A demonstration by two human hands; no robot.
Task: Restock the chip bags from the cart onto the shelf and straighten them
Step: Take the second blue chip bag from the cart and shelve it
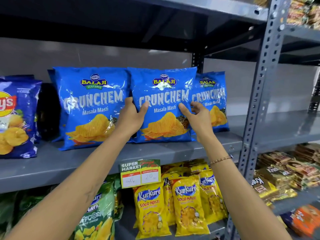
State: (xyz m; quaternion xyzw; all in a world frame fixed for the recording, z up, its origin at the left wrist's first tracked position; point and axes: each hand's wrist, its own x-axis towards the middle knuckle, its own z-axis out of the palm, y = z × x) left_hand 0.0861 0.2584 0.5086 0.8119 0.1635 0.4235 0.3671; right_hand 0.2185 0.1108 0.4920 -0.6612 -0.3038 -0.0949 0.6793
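Three blue Crunchem chip bags stand upright on the grey shelf (pixel 155 151). The middle bag (pixel 163 87) is held at both sides. My left hand (pixel 132 116) grips its left edge, thumb on the front. My right hand (pixel 195 116) grips its right edge, thumb on the front and fingers behind. The left bag (pixel 91 104) stands slightly forward, overlapped by the middle one. The right bag (pixel 213 97) sits further back, partly hidden behind the middle bag and my right hand. The cart is out of sight.
Lay's bags (pixel 15 116) and a dark bag (pixel 48 111) stand at the shelf's left. A price tag (pixel 140 173) hangs on the shelf edge. Yellow Kurkure bags (pixel 183 201) and green bags (pixel 97 210) fill the shelf below. A steel upright (pixel 258 94) stands right, with bare shelf beyond.
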